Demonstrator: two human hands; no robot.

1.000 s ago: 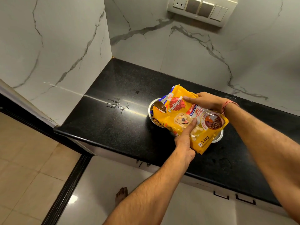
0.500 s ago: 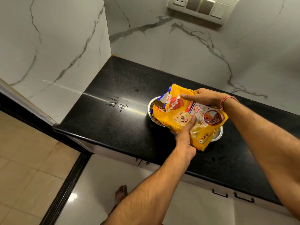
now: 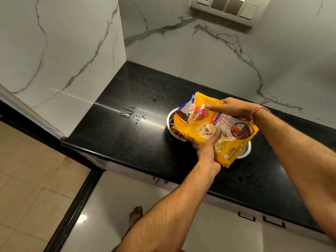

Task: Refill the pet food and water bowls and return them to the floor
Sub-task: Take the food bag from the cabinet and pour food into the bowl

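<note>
Head view is showing a person tipping a yellow bag of dog food (image 3: 214,128) over a steel bowl (image 3: 170,122) that is sitting on the black table (image 3: 118,135). The left hand (image 3: 209,153) is gripping the bag's near edge, thumb lying flat across the printed face and the other fingers hidden beneath it. The right hand (image 3: 231,108) is holding the far edge, fingers curled over the top. The bag's long axis is running from the sealed bottom, at the person's right, down to the torn mouth at the left, and that mouth is hanging directly over the bowl, where brown kibble (image 3: 175,131) is already lying. Both hands are sitting to the right of the bowl, the left one nearer the opening, so I'd judge the pour is being steered from there. A second steel bowl (image 3: 245,150) is peeking out from under the bag's bottom end; whether it holds anything I cannot tell. Water drops (image 3: 133,115) are lying on the table to the left.
</note>
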